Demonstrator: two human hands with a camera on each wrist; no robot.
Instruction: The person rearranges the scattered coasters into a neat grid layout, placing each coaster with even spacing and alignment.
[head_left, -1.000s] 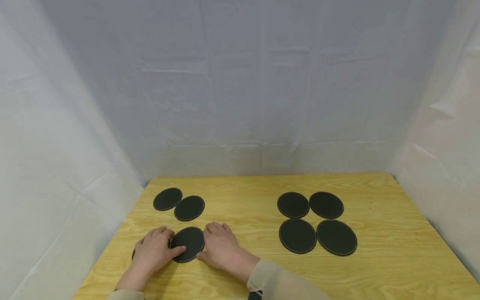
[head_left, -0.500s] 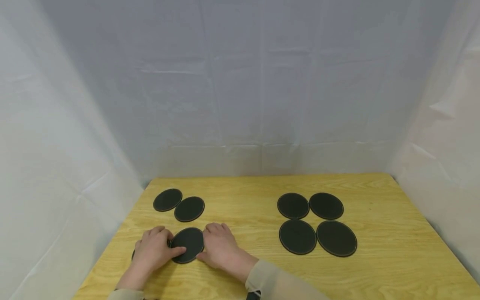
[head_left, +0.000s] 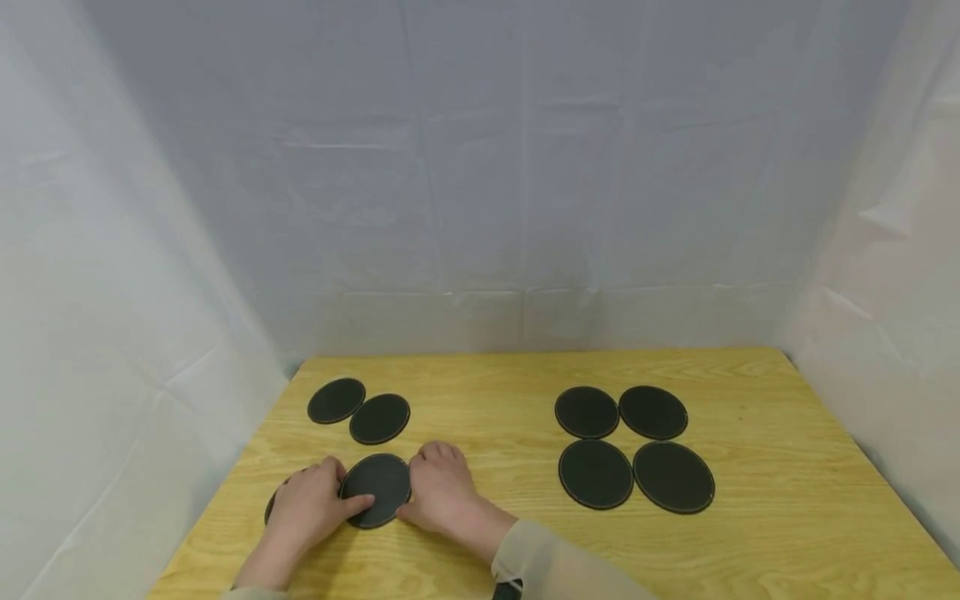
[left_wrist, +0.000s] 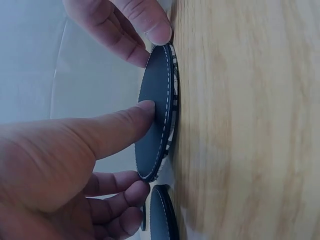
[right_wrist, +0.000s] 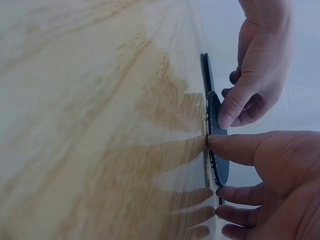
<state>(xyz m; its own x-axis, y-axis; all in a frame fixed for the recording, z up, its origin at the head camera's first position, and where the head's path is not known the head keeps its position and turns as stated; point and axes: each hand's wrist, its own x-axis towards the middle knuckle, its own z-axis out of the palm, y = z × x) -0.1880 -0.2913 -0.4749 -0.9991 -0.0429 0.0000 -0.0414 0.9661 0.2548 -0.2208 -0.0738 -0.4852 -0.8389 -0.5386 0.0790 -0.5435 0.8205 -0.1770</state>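
A round black coaster point(head_left: 377, 479) with a stitched rim lies between both hands at the front left of the table. My left hand point(head_left: 309, 502) holds its left side, thumb on the top face and fingers curled at the edge. My right hand point(head_left: 441, 490) grips the right edge between thumb and fingertips. In the left wrist view, the coaster point(left_wrist: 152, 105) shows a black-and-white patterned underside along its rim, close over the wood. Another coaster point(head_left: 273, 502) is mostly hidden under or behind the left hand.
Two black coasters point(head_left: 336, 401) point(head_left: 380, 418) lie touching at the back left. A block of several coasters point(head_left: 596, 473) sits right of centre on the wooden table point(head_left: 487, 392). White sheeting point(head_left: 480, 208) walls the table at the back and both sides.
The coaster between the hands has shifted slightly and its top looks lighter. The left hand has moved a little, baring more of the coaster at far left. The other coasters stay put.
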